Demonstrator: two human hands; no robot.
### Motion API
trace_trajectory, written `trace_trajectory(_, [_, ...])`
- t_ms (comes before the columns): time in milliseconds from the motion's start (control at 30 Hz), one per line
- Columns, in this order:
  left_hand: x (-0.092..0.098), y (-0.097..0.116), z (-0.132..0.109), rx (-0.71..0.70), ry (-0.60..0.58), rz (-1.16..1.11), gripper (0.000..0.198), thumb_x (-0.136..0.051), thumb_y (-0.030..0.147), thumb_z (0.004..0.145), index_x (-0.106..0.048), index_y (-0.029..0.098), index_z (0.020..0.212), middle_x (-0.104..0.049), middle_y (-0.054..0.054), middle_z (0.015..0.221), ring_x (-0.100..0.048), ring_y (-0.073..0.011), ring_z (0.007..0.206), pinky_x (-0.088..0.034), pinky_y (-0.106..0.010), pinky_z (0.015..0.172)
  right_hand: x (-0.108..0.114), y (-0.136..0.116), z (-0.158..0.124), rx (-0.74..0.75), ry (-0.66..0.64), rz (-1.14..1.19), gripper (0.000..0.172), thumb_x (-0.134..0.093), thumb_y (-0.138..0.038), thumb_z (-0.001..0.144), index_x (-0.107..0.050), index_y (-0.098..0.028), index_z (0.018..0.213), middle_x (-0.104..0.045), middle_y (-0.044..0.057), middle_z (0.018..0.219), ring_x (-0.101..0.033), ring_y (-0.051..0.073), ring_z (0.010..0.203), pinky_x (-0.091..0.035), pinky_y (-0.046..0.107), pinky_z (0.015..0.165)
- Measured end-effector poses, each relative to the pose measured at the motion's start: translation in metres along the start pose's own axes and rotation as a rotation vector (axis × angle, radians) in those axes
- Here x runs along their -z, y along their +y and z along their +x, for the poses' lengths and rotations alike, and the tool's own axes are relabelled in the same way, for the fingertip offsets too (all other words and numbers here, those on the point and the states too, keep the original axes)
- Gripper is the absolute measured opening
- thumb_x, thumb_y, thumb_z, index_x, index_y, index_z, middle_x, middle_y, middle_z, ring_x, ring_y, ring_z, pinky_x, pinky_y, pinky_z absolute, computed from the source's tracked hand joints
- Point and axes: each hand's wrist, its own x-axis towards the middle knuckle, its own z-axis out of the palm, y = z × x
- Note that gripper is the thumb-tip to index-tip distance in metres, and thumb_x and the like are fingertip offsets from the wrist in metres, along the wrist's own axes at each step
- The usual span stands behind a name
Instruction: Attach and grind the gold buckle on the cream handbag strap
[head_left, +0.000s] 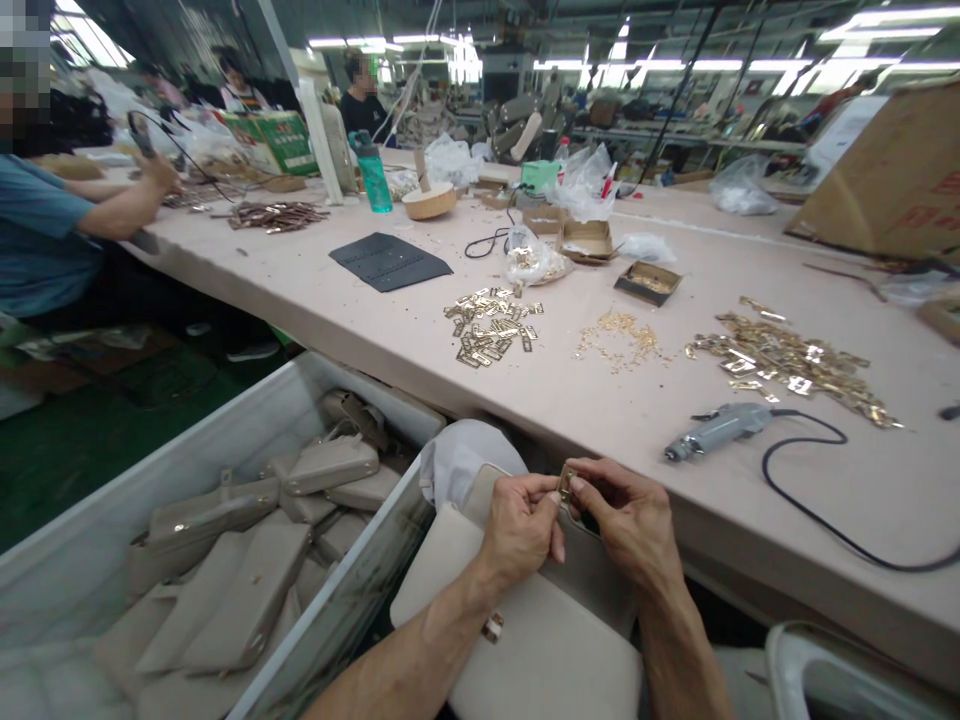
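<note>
Left hand (523,528) and right hand (631,515): grip pinching small gold-toned metal plate (566,484) at far edge of beige handbag (559,645). Plate likely light, stiff, slippery; best held by opposite edges.

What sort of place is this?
It looks like a bag-making workshop: a white bin holds similar beige bags, and gold-coloured metal fittings lie piled on the table near a corded power driver.

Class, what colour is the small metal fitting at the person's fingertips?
The metal fitting is gold-coloured, seen best in the head view.
</note>
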Motion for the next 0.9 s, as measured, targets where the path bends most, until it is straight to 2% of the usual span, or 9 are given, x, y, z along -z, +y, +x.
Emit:
trace_trajectory(200, [-0.005, -0.001, 0.003, 0.06, 0.029, -0.036, 0.029, -0.06, 0.03, 0.091, -0.074, 0.005, 0.092, -0.071, -0.008, 0.068, -0.055, -0.0103, 0.032, -0.032, -0.014, 0.029, 0.0, 0.0, 0.001, 0.002, 0.007, 0.035, 0.028, -0.08, -0.04, 0.091, -0.078, -0.016, 0.105, -0.069, 0.006, 0.086, -0.062, 0.018, 0.065, -0.05, 0.026, 0.058])
trace_trajectory(333, [-0.009, 0.003, 0.005, 0.08, 0.074, 0.041, 0.035, -0.063, 0.039, 0.092, -0.071, 0.006, 0.084, -0.064, -0.006, 0.054, -0.05, -0.0111, 0.027, -0.027, -0.014, 0.026, -0.003, -0.005, 0.0, -0.002, -0.004, 0.023, 0.025, -0.076, -0.04, 0.094, -0.078, -0.017, 0.105, -0.068, 0.005, 0.085, -0.06, 0.017, 0.064, -0.05, 0.027, 0.059])
trace_trajectory(433, [-0.012, 0.004, 0.006, 0.08, 0.119, 0.063, 0.039, -0.064, 0.045, 0.091, -0.069, 0.008, 0.08, -0.068, -0.009, 0.06, -0.047, -0.0091, 0.026, -0.024, -0.014, 0.026, 0.003, -0.008, 0.002, -0.021, 0.026, -0.041, 0.033, -0.073, -0.047, 0.094, -0.077, -0.018, 0.108, -0.071, 0.007, 0.091, -0.064, 0.021, 0.071, -0.054, 0.029, 0.063])
trace_trajectory(500, [-0.013, 0.002, 0.007, 0.086, 0.132, 0.034, 0.043, -0.065, 0.049, 0.09, -0.068, 0.008, 0.079, -0.071, -0.012, 0.067, -0.046, -0.0078, 0.026, -0.022, -0.014, 0.026, 0.018, -0.01, 0.006, -0.006, 0.177, -0.168, 0.04, -0.072, -0.054, 0.092, -0.077, -0.018, 0.11, -0.072, 0.009, 0.095, -0.067, 0.024, 0.077, -0.056, 0.031, 0.069])
trace_trajectory(600, [-0.012, -0.002, 0.008, 0.098, 0.14, -0.016, 0.047, -0.069, 0.054, 0.087, -0.067, 0.008, 0.079, -0.073, -0.015, 0.071, -0.044, -0.0072, 0.025, -0.02, -0.014, 0.025, 0.055, -0.011, 0.022, 0.028, 0.596, -0.499, 0.046, -0.069, -0.06, 0.088, -0.077, -0.019, 0.108, -0.072, 0.008, 0.089, -0.068, 0.027, 0.076, -0.055, 0.036, 0.072])
trace_trajectory(667, [-0.011, -0.005, 0.008, 0.101, 0.14, -0.025, 0.049, -0.07, 0.056, 0.086, -0.067, 0.008, 0.08, -0.073, -0.015, 0.073, -0.044, -0.0072, 0.025, -0.021, -0.014, 0.025, 0.082, -0.009, 0.038, -0.018, 0.809, -0.767, 0.05, -0.064, -0.062, 0.088, -0.075, -0.018, 0.11, -0.071, 0.01, 0.084, -0.068, 0.033, 0.08, -0.054, 0.042, 0.079])
trace_trajectory(767, [-0.01, -0.009, 0.008, 0.1, 0.131, -0.019, 0.049, -0.07, 0.056, 0.087, -0.067, 0.008, 0.08, -0.073, -0.015, 0.074, -0.045, -0.0073, 0.025, -0.022, -0.014, 0.025, 0.112, -0.004, 0.066, -0.223, 0.819, -1.034, 0.065, -0.059, -0.068, 0.087, -0.068, -0.009, 0.113, -0.068, 0.024, 0.088, -0.066, 0.047, 0.094, -0.051, 0.058, 0.086])
trace_trajectory(833, [-0.008, -0.01, 0.008, 0.091, 0.121, -0.008, 0.048, -0.068, 0.055, 0.09, -0.067, 0.008, 0.08, -0.073, -0.014, 0.073, -0.045, -0.0071, 0.025, -0.022, -0.014, 0.025, 0.122, -0.001, 0.082, -0.293, 0.807, -0.991, 0.062, -0.072, -0.068, 0.077, -0.064, -0.01, 0.101, -0.065, 0.03, 0.089, -0.063, 0.054, 0.099, -0.049, 0.065, 0.087])
trace_trajectory(900, [-0.007, -0.009, 0.008, 0.08, 0.113, 0.008, 0.045, -0.066, 0.051, 0.092, -0.067, 0.008, 0.08, -0.073, -0.013, 0.072, -0.045, -0.0068, 0.026, -0.021, -0.013, 0.026, 0.128, 0.002, 0.092, -0.276, 0.868, -0.841, 0.054, -0.087, -0.056, 0.061, -0.058, -0.019, 0.087, -0.064, 0.026, 0.086, -0.061, 0.056, 0.105, -0.046, 0.069, 0.091])
